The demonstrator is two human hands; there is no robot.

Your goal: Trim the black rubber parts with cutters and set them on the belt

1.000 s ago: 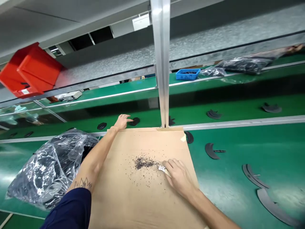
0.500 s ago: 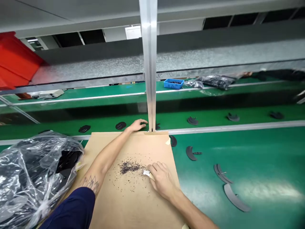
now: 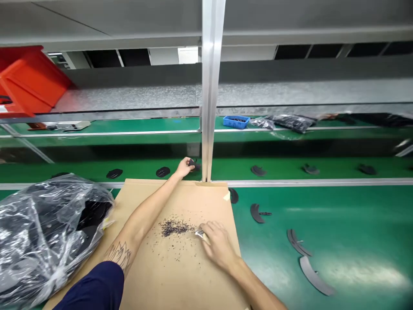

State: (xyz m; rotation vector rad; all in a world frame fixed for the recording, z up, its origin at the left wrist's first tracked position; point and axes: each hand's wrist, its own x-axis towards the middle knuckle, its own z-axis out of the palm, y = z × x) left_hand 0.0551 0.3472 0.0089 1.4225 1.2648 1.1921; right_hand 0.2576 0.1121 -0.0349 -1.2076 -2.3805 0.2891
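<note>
At the far belt, my left hand (image 3: pixel 184 168) pinches a curved black plastic part (image 3: pixel 192 164), beside the metal post. My right hand (image 3: pixel 218 242) is closed around a small tool with a pale, shiny end (image 3: pixel 200 234); its exact kind is too small to tell. This hand rests over a cardboard sheet (image 3: pixel 180 280), at the right edge of a scatter of tiny black bits (image 3: pixel 176 227). A flat black part (image 3: pixel 163 172) lies on the belt left of my left hand.
A metal post (image 3: pixel 211 86) rises behind the cardboard. On the left sits a clear plastic bag (image 3: pixel 41 232) of black parts. Curved parts (image 3: pixel 314 275) lie on the green surface at right. Further back are a blue bin (image 3: pixel 236 122) and a red bin (image 3: pixel 35 84).
My left hand has closed on a black part that was on the belt near the post. My right hand stays nearly in place with the tool. The view has shifted slightly.
</note>
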